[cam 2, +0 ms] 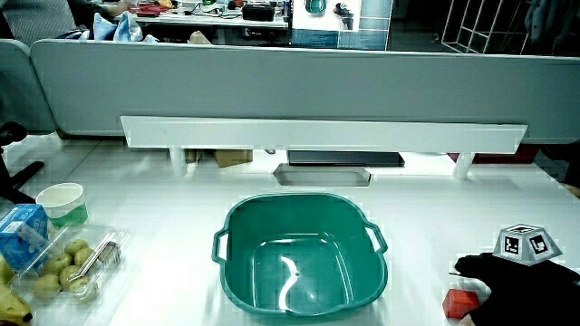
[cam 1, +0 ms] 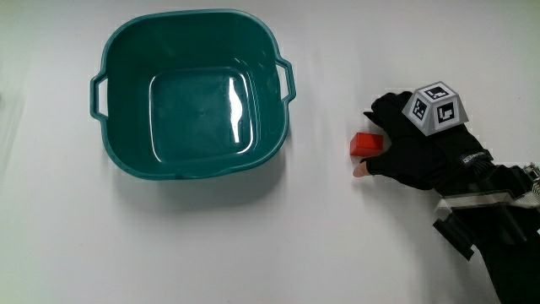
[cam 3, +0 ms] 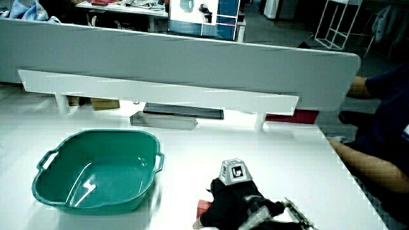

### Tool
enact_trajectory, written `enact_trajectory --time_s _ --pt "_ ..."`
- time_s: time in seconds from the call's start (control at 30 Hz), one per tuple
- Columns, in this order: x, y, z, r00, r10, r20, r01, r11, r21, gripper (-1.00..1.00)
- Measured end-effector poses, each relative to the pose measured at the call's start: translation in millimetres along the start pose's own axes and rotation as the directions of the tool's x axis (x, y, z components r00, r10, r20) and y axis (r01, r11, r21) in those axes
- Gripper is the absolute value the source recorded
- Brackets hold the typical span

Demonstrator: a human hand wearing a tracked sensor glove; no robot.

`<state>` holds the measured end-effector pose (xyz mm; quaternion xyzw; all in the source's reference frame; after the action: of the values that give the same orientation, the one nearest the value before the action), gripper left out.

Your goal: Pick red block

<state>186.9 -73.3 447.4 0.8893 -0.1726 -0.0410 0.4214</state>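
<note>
Red block (cam 1: 366,144) rests on the white bench (cam 1: 253,245), beside the empty teal basin (cam 1: 192,93) but apart from it. The hand (cam 1: 418,150) is at the block, fingers (cam 1: 381,108) curled around it and touching. Grasp appears closed or nearly so; lift not yet done.

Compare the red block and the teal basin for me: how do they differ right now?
The red block is small, solid and boxy; the teal basin is far larger, hollow and round-cornered, with a handle on each of two sides. The block lies at the fingers of the hand, which curl around it, while the basin stands apart, untouched and with nothing in it. Both rest on the white table.
</note>
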Motion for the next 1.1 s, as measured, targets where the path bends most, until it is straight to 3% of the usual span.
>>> enact_trajectory --time_s 0.2,0.57,1.1 --pt "-1.3 -2.3 2.9 1.000 0.016 0.006 -0.016 0.9985 0.052 0.38" --pt "-2.7 -3.3 4.7 1.000 0.019 0.010 -0.020 0.9965 0.081 0.60" --pt "-4.0 -2.3 6.2 0.999 0.023 0.024 -0.025 0.9974 0.067 0.92"
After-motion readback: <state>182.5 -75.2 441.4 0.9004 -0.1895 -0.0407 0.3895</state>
